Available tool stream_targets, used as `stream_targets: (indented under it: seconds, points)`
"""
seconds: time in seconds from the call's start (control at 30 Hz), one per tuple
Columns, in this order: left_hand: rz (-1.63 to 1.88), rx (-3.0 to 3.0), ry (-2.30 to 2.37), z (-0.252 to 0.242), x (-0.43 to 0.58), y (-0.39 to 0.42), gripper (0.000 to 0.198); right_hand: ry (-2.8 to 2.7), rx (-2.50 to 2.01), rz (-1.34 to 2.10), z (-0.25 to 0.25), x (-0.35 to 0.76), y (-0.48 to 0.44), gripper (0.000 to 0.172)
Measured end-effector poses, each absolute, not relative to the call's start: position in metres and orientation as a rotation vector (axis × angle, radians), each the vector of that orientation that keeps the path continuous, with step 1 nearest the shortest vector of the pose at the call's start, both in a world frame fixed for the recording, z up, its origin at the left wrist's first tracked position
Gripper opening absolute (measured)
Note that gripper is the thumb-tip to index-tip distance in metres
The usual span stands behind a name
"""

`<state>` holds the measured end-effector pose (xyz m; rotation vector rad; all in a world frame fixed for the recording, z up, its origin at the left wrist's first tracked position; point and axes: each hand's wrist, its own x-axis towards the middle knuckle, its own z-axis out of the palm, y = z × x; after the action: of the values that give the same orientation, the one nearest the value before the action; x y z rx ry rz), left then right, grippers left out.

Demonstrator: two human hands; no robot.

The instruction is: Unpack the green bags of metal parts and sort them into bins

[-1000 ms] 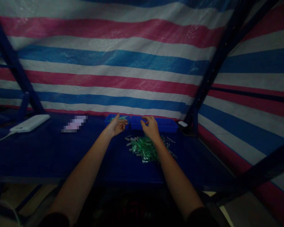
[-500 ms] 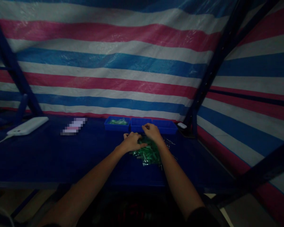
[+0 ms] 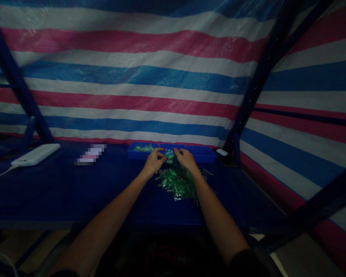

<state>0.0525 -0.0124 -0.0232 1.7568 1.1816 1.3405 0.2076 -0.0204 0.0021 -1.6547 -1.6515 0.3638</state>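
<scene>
A small clear plastic bag with something green in it (image 3: pixel 170 156) is held up between my two hands, over the front of the middle blue tray. My left hand (image 3: pixel 153 163) pinches its left edge between thumb and fingers. The right edge is in the closed fingertips of my right hand (image 3: pixel 186 159). Just below lies a loose pile of green pieces and clear wrappers (image 3: pixel 177 182) on the blue table (image 3: pixel 103 196), with thin metallic sticks poking out at its right. The room is dim, so fine details of the pieces cannot be made out.
Along the back stand a left blue tray (image 3: pixel 134 155) holding green packets, a middle one partly behind my hands, and a right blue tray (image 3: pixel 204 154). A white case (image 3: pixel 222 152) is at right. A white power bank (image 3: pixel 36 154) with cable and a blurred-out item (image 3: pixel 91 154) lie left.
My left hand has come up off the pile and closed on the bag's left edge. The bag now shows spread between both hands. My right hand has barely moved.
</scene>
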Motion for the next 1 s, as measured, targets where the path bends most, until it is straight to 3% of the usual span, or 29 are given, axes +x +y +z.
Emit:
stream_targets:
  seconds: [0.17,0.27,0.37,0.57,0.7,0.87,1.0]
  points:
    - [1.545,1.810,1.215,-0.016,0.044,-0.008,0.015,-1.365,-1.411,0.967,0.003,0.197,-0.022,0.051]
    - [1.539,1.954,1.209,-0.015,0.048,-0.013,0.014,-1.198,-1.194,1.171,-0.001,0.191,-0.020,0.036]
    - [1.450,2.072,1.318,-0.017,0.054,-0.019,0.018,-1.142,-1.132,1.042,-0.006,0.191,-0.016,0.022]
    - [1.296,1.689,1.302,-0.015,0.052,-0.015,0.016,-1.340,-1.078,0.677,-0.005,0.193,-0.014,0.016]
    - [1.197,1.188,1.137,-0.006,0.046,-0.014,0.040,-1.565,-1.017,0.545,-0.004,0.189,-0.021,0.009]
    - [1.289,1.156,1.090,-0.005,0.044,-0.012,0.018,-1.693,-1.099,0.313,-0.007,0.183,-0.026,0.026]
    - [1.493,1.534,1.141,-0.006,0.044,-0.014,0.012,-1.577,-1.235,0.393,-0.004,0.183,-0.025,0.020]
